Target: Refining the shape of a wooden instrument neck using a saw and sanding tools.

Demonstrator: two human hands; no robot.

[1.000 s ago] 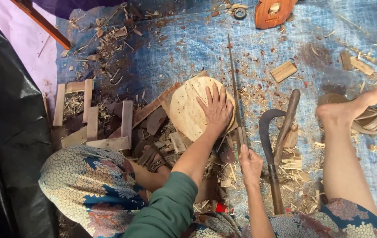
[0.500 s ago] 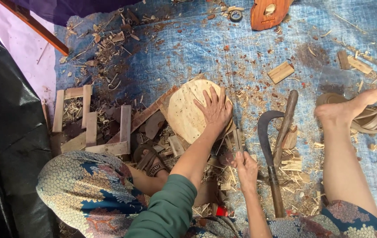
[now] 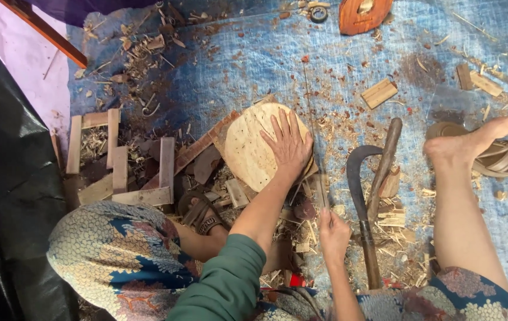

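Observation:
My left hand (image 3: 289, 144) lies flat with spread fingers on a pale round wooden slab (image 3: 252, 148) that rests on the blue tarp. My right hand (image 3: 332, 230) grips the near end of a long thin saw blade (image 3: 312, 128) that runs along the slab's right edge and away from me. The blade's far part shows only as a thin line over the tarp.
A curved sickle (image 3: 359, 202) and a wooden stick (image 3: 385, 161) lie right of the saw. A bare foot (image 3: 474, 142) rests on a sandal (image 3: 503, 156). Wooden slats (image 3: 117, 160) sit at left; chips litter the blue tarp (image 3: 236, 59). An orange wooden piece (image 3: 362, 15) lies at the top.
My right hand has pulled the saw towards me, so less of the blade reaches past the slab. The left hand stays pressed on the slab.

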